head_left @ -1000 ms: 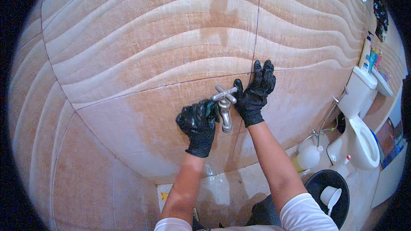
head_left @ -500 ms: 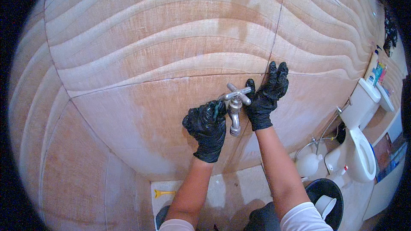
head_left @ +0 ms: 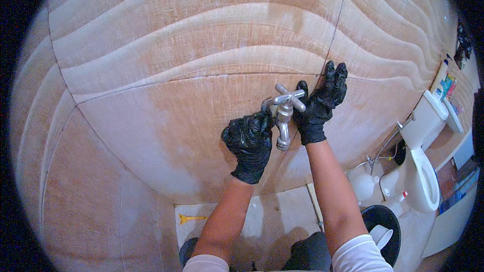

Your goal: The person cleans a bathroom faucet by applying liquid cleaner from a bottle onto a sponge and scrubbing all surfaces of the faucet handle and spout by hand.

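A metal tap (head_left: 284, 120) with a cross-shaped handle sticks out of the tiled wall between my hands. My left hand (head_left: 250, 143), in a black glove, is closed just left of the tap, its fingertips close to where the tap meets the wall. Whatever those fingers hold, if anything, is hidden from view. On the other side, my right hand (head_left: 320, 108), also black-gloved, rests against the wall with its fingers stretched upward and the thumb apart, close to the tap handle.
Wavy-relief tiles (head_left: 201, 35) cover the upper wall. A yellow tool (head_left: 192, 218) lies on the floor at lower left. To the right stand a black bucket (head_left: 395, 242) with a white dipper (head_left: 381, 235), a white bottle (head_left: 399, 197), and a toilet (head_left: 424, 184).
The view has shifted slightly. My left hand now sits closer in behind the tap, and a greenish bit seen at its fingers is no longer visible. My right hand stays against the wall.
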